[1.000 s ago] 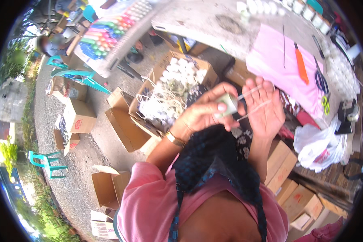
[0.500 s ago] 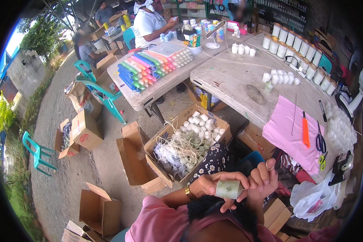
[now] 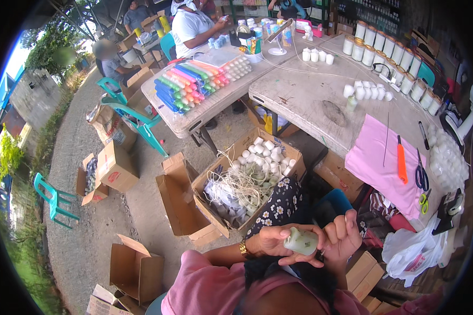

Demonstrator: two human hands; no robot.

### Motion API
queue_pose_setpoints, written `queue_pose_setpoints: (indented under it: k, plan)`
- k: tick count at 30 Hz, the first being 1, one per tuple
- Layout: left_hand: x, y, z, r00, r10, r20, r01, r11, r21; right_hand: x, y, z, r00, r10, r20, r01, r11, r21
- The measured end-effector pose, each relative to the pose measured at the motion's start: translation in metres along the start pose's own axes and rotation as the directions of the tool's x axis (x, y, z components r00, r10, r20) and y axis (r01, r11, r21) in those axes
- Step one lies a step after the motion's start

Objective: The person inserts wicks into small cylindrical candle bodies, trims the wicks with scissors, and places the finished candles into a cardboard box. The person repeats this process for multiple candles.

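Observation:
My left hand (image 3: 272, 240) is closed around a short, pale green candle (image 3: 302, 241) with a dark mark on its side. Beside the candle's right end is my right hand (image 3: 342, 236), its fingers curled; whatever they pinch, if anything, is too small to make out. Just past my knee sits an open cardboard box (image 3: 209, 214). Inside it lie many small white candles (image 3: 263, 155), some greenish ones, and a tangle of cream-coloured string (image 3: 247, 182).
On the right-hand table (image 3: 299, 97), a pink cloth (image 3: 370, 157) bears a thin rod, an orange-handled tool (image 3: 401, 160) and scissors (image 3: 421, 176). White candles (image 3: 370, 92) and tall jars (image 3: 399, 63) stand beyond. Coloured packs (image 3: 194, 81) cover the left table. Empty cartons (image 3: 181, 202) and a green chair (image 3: 55, 199) stand leftward.
The candle has tilted and turned in my left hand, so its end faces more upward. My right hand's raised fingers have shifted slightly. My view has moved a little.

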State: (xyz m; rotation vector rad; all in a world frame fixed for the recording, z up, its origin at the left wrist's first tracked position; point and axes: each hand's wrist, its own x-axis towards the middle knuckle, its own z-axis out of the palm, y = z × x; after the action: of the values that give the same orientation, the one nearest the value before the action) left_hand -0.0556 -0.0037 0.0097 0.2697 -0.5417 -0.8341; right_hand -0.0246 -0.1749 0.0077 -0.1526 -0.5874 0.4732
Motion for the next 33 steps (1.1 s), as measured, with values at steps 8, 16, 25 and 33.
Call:
queue_pose_setpoints:
  k: [8, 16, 25, 33]
  plan:
    - [0.014, -0.023, -0.009, 0.990, 0.012, -0.142, -0.012, 1.000, -0.001, -0.033, -0.010, -0.006, 0.960, -0.078, -0.269, 0.053, 0.994, -0.100]
    - [0.001, -0.035, -0.035, 0.906, -0.100, -0.411, 0.096, 0.995, -0.029, -0.058, -0.001, -0.030, 0.923, -0.007, -0.384, -0.074, 0.978, -0.195]
    - [-0.023, -0.042, 0.002, 0.725, -0.378, -0.576, 0.415, 0.907, -0.073, -0.092, 0.005, 0.000, 0.860, 0.119, -0.496, -0.302, 0.902, -0.308]
    - [-0.031, -0.046, -0.011, 0.722, -0.365, -0.588, 0.505, 0.859, 0.086, -0.084, 0.002, 0.017, 0.841, 0.115, -0.529, -0.395, 0.799, -0.454]
